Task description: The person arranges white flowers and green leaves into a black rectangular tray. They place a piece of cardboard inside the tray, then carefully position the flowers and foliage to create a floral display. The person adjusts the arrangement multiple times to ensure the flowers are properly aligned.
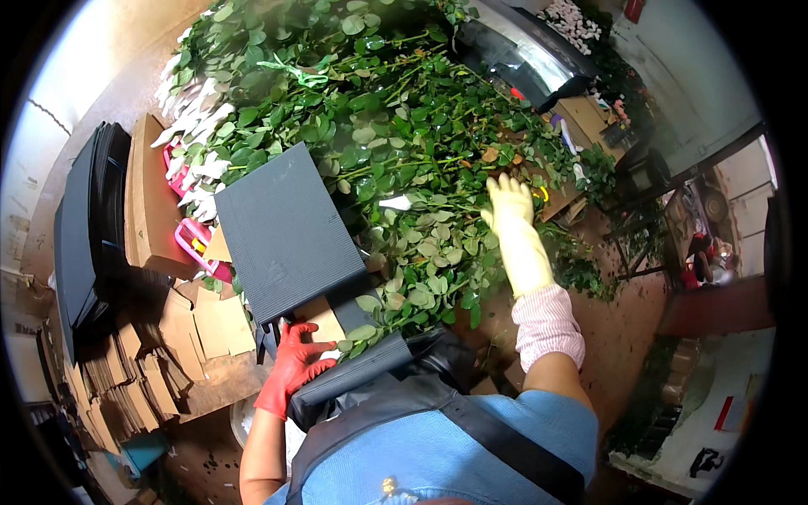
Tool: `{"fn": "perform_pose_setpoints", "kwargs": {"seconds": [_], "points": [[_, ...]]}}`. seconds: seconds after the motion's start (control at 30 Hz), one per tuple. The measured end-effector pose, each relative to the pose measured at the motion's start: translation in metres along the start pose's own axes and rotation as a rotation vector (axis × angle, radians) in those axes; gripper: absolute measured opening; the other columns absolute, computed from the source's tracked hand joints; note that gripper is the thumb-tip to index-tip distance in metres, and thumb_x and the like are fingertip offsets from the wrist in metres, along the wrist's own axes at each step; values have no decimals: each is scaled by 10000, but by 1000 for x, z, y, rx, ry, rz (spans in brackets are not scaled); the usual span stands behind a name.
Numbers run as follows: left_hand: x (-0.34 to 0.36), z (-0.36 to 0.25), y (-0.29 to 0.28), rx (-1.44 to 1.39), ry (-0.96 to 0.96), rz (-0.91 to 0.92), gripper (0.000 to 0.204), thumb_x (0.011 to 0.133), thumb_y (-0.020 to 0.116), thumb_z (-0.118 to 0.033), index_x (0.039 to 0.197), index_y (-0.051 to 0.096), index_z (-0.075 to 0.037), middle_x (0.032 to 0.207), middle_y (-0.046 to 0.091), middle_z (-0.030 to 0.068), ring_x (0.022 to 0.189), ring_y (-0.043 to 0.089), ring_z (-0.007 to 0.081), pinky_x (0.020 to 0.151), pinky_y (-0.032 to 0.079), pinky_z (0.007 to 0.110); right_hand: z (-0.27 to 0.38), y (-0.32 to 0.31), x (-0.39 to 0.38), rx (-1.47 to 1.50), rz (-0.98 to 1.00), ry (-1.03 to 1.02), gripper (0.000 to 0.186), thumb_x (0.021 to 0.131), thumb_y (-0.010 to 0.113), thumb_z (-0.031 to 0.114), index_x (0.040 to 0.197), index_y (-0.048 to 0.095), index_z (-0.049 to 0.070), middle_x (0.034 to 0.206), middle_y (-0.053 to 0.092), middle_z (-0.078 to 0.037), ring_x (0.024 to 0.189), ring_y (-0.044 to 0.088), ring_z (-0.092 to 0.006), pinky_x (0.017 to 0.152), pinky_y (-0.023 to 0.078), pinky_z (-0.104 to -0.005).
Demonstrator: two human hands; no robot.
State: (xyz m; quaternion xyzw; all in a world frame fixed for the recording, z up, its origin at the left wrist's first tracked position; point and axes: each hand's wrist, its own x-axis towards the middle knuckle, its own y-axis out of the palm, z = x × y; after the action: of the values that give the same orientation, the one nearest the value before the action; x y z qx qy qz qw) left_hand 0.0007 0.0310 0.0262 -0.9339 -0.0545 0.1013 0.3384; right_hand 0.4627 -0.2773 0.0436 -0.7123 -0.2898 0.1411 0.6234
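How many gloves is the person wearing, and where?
2: a red glove on the left hand, at the lower edge of the dark ridged panel, and a pale yellow glove on the right hand, by the leafy stems. Both show clearly.

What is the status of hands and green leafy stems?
Red-gloved left hand: at lower edge of dark corrugated rectangular panel, grip unclear. Yellow-gloved right hand: fingers spread, at green leafy stems. Panel overlaps some stems.

Gloved hands [510,206] are well apart — leafy stems [429,252] lie between
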Motion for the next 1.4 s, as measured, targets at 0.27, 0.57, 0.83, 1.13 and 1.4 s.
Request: {"fn": "perform_pose_setpoints", "kwargs": {"seconds": [0.27, 0.57, 0.83, 1.13, 1.4], "points": [[-5, -8, -5, 4, -18, 8, 330, 843, 871, -371, 1138, 837, -225, 1377, 589, 205, 1301, 522, 418, 1124, 436, 480, -27, -84, 16, 1208, 25, 906, 267, 952, 675, 35, 1208, 753, 44, 1252, 753, -114, 1193, 670, -231, 1080, 487, -383], [-8, 2, 7, -115, -84, -195, 1131, 676, 992, -372, 1611, 430, -72, 1433, 595, 201, 1336, 559, 372, 1165, 430, 465, 95, -158, -55, 286, 469, -383, 338, 1061, 536, 294, 1049, 801, 85, 991, 782, -101, 921, 750, -263, 801, 587, -406], [-6, -2, 7, -195, -85, -89, 739, 734, 966, -311, 1416, 707, -195, 1483, 641, 124, 1473, 459, 384, 1284, 266, 505, 159, -74, -53, 318, 955, -454, 383, 935, 789, 366, 1246, 757, 145, 1157, 782, -162, 1084, 742, -362, 951, 578, -461], [-1, -4, 7, -237, -129, -72, 692, 699, 990, -216, 1349, 755, -190, 1441, 684, 72, 1512, 412, 364, 1204, 425, 501, 188, -47, 99, 20, -100, -410, 369, 1013, 612, 247, 1366, 687, 174, 1518, 567, -122, 1424, 507, -292, 1208, 363, -425], [-4, -3, 10, -153, -112, -83, 650, 727, 971, -224, 1341, 759, -181, 1417, 705, 70, 1519, 406, 360, 1267, 314, 500, 207, -14, -5, -109, 574, -419, 251, 882, 731, 126, 1115, 822, 109, 1044, 816, -46, 913, 787, -268, 741, 626, -408]]}}
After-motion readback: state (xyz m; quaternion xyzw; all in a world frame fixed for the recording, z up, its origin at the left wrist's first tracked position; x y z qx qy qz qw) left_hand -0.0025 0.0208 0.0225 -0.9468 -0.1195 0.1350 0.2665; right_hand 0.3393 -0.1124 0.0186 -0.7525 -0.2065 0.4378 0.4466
